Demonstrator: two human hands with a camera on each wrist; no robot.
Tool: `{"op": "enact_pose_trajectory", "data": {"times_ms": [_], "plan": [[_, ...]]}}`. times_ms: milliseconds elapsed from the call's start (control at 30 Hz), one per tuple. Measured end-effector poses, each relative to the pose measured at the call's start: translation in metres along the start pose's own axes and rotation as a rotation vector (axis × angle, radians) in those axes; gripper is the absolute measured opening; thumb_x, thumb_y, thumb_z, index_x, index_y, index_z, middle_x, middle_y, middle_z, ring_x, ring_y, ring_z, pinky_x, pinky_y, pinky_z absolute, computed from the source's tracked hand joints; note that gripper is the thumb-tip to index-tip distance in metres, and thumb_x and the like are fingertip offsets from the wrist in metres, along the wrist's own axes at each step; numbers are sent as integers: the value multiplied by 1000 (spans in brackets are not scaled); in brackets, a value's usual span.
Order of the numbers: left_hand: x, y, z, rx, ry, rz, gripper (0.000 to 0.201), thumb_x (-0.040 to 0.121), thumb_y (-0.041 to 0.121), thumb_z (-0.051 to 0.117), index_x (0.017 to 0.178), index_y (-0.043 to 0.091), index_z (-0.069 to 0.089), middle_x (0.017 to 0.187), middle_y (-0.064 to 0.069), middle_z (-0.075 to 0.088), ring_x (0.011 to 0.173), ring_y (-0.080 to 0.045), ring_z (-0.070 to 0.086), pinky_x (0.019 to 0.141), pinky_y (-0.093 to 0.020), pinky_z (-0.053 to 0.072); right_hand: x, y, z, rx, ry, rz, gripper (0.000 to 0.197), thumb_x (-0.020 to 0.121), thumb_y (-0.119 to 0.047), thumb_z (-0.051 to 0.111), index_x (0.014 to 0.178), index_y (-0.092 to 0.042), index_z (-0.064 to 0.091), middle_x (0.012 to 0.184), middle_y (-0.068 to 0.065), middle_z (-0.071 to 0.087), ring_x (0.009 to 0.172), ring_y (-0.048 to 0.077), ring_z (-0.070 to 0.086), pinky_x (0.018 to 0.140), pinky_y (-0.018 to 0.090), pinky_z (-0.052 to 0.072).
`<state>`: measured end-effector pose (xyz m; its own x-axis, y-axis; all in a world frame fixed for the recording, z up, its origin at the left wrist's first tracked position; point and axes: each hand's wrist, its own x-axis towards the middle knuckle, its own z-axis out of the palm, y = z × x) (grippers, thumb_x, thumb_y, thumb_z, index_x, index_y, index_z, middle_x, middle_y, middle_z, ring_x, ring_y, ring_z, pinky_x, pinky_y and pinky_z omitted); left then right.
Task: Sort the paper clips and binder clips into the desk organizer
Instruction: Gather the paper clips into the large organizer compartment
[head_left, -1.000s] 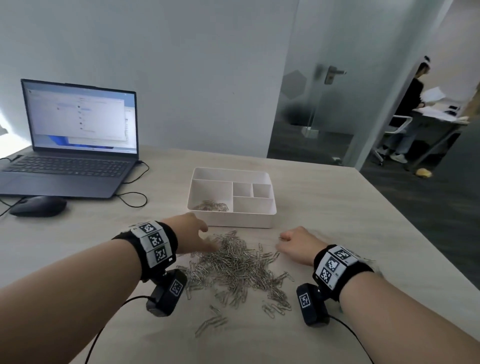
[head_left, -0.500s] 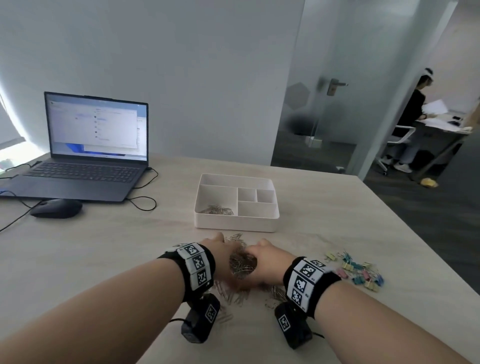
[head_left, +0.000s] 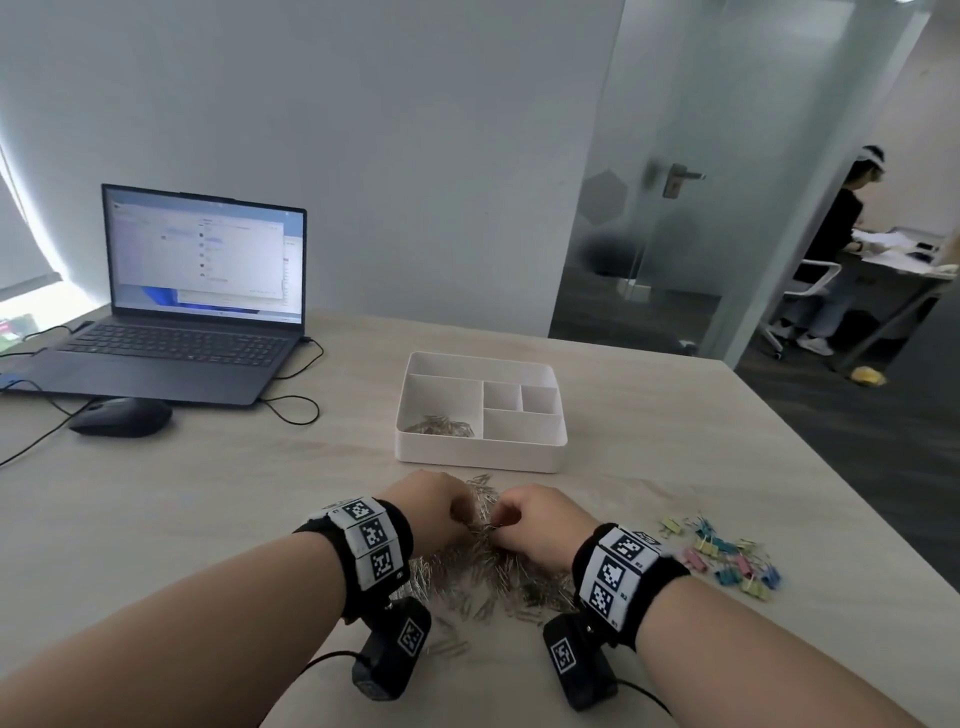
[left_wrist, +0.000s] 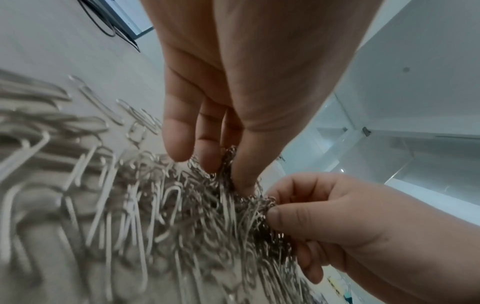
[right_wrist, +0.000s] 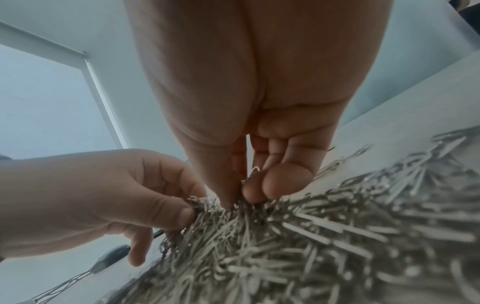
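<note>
A heap of silver paper clips (head_left: 483, 566) lies on the table in front of me. My left hand (head_left: 441, 512) and right hand (head_left: 524, 519) meet over its far side, and each pinches a bunch of clips between thumb and fingers. The left wrist view shows my left hand (left_wrist: 223, 164) and the paper clips (left_wrist: 182, 216) hanging from it; the right wrist view shows my right hand (right_wrist: 241, 195) gripping the paper clips (right_wrist: 298, 236). A white desk organizer (head_left: 478, 457) stands just beyond, with a few clips in its large left compartment. Coloured binder clips (head_left: 727, 556) lie scattered to the right.
An open laptop (head_left: 171, 322) and a black mouse (head_left: 122, 415) with cables sit at the back left. The table edge (head_left: 841, 488) runs diagonally on the right. A person (head_left: 831, 260) sits at a desk beyond the glass door.
Both hands swept inward from either side of the spread clips, gathered them into a heap and now pinch bunches at its far side. The head view tilted up and left.
</note>
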<state>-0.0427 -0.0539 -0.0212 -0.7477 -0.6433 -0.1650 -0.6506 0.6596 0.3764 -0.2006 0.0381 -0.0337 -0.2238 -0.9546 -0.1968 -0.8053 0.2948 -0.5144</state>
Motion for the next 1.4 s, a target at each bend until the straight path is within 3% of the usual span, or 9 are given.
{"op": "enact_pose_trajectory", "data": {"times_ms": [100,200,333,500,800,1000,1200,1300,1400], "plan": [[-1,-9,-4,-88,3,-13,10,82,26,72,92,25,73,92,7,70,66,-7,61,61,-22,53,3,3,1,108,-13,44,6,87,-21,69,86,-26,67,86,3,69,56,16,62,50,29,54],[0,-20,-8,-217,16,-45,4,82,22,71,86,23,72,84,7,71,62,-15,70,58,-30,61,9,4,-2,195,-25,43,11,87,-16,68,82,-25,65,83,7,70,60,20,66,61,45,62],[4,-34,-17,-382,31,-77,3,84,22,72,86,22,72,85,1,72,60,-16,72,62,-36,63,15,2,-10,351,-10,47,5,89,-9,69,91,-12,66,78,4,66,61,14,63,61,31,59],[13,-49,-33,-621,73,-71,2,82,15,76,84,16,75,84,-7,72,76,-18,70,64,-38,63,31,-1,-20,587,-4,46,5,88,-6,70,91,-8,66,71,7,66,61,17,63,63,33,57],[47,-69,-69,-1011,299,-107,11,81,7,77,90,5,72,76,-5,69,69,-14,66,61,-38,62,80,-30,-41,965,163,47,9,90,1,68,93,-6,63,69,5,62,54,12,59,50,24,53],[73,-74,-67,-999,478,-182,5,85,11,74,88,11,71,81,-5,71,77,-19,69,62,-39,62,114,-44,-38,953,321,61,10,92,-1,65,86,-9,62,68,5,61,54,13,58,54,27,56],[86,-68,-57,-868,477,-205,10,85,16,75,93,12,71,88,-5,73,81,-17,71,59,-34,62,128,-49,-26,783,344,90,6,90,-6,68,85,-8,65,70,9,64,63,22,62,72,43,60],[86,-69,-54,-818,468,-194,15,84,18,74,98,21,70,90,-1,73,82,-17,72,67,-38,63,126,-49,-26,778,325,77,7,90,-6,68,97,-5,68,78,9,67,69,20,66,71,38,62],[79,-67,-55,-795,468,-168,8,87,16,71,88,24,70,84,0,72,76,-19,71,70,-38,63,117,-47,-28,791,317,46,13,91,-5,66,104,-3,67,86,11,68,77,22,68,71,35,62]]}}
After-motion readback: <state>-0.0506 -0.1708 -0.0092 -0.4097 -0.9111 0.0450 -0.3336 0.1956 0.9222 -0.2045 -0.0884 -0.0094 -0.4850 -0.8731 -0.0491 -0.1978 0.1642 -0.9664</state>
